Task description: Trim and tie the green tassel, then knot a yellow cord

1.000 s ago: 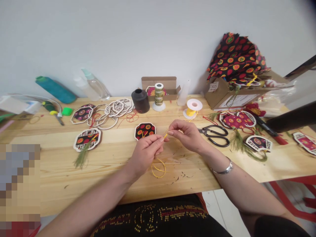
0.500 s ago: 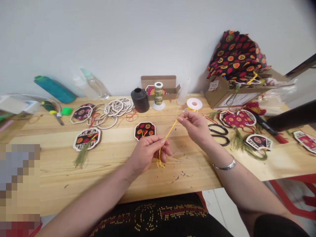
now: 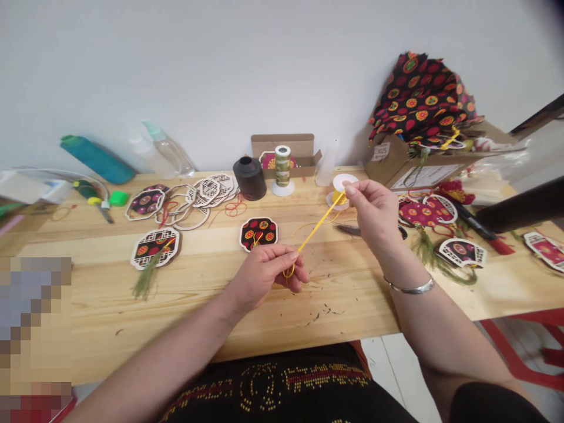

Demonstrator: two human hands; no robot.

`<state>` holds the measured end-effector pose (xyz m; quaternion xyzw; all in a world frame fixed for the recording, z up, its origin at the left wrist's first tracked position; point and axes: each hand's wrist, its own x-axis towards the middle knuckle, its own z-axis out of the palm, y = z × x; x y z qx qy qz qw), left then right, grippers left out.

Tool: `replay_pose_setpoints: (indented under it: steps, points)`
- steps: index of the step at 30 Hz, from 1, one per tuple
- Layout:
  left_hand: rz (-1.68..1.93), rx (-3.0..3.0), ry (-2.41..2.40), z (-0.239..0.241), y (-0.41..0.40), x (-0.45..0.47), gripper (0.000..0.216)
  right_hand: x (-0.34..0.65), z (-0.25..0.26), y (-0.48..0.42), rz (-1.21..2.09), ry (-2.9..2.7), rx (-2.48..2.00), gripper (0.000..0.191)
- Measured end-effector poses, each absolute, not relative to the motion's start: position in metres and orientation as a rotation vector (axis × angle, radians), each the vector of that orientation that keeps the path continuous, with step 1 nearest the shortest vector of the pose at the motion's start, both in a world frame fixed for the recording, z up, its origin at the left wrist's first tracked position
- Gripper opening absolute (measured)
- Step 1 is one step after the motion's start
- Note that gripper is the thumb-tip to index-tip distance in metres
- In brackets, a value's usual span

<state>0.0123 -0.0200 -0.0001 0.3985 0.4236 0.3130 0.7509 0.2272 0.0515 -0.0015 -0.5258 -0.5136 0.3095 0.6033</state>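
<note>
A yellow cord (image 3: 322, 220) runs taut and slanting between my two hands above the table. My left hand (image 3: 275, 267) pinches its lower part, where a small loop hangs below the fingers. The upper end is pinched between thumb and fingers of my right hand (image 3: 372, 208), higher up and to the right. Behind my right hand stands a white spool of yellow cord (image 3: 339, 200). Scissors (image 3: 348, 230) lie partly hidden under that hand. Just beyond my left hand rests a black patterned ornament (image 3: 259, 234) with a white edge and a bit of yellow cord on it.
At the back stand a black thread cone (image 3: 249, 178), a gold thread spool (image 3: 282, 170) and an open small box (image 3: 282, 141). White cutout frames (image 3: 215, 191) and a tasselled ornament (image 3: 155, 248) lie left. A carton with patterned fabric (image 3: 423, 103) is at the right.
My right hand has moved up and right, drawing the yellow cord longer. The loose ends below my left hand have pulled up into a small loop. My left hand has barely moved.
</note>
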Motion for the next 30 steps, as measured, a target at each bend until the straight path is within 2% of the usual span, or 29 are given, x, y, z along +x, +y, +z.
replay_pose_setpoints:
  steps: [4,8,19,30]
  points:
    - [0.708,0.931,0.91,0.001,-0.02,0.011,0.018,0.23,0.006,0.051,0.69,-1.146,-1.23,0.024]
    - [0.947,1.104,0.779,0.009,-0.018,0.005,0.016,0.232,0.003,0.052,0.685,-1.217,-1.264,0.022]
    - [1.241,1.018,0.559,0.022,-0.011,-0.01,0.014,0.211,0.007,0.033,1.009,-2.085,-1.393,0.014]
    - [1.275,0.767,0.602,0.019,-0.007,-0.005,0.034,0.209,0.012,0.03,1.077,-2.161,-1.356,0.014]
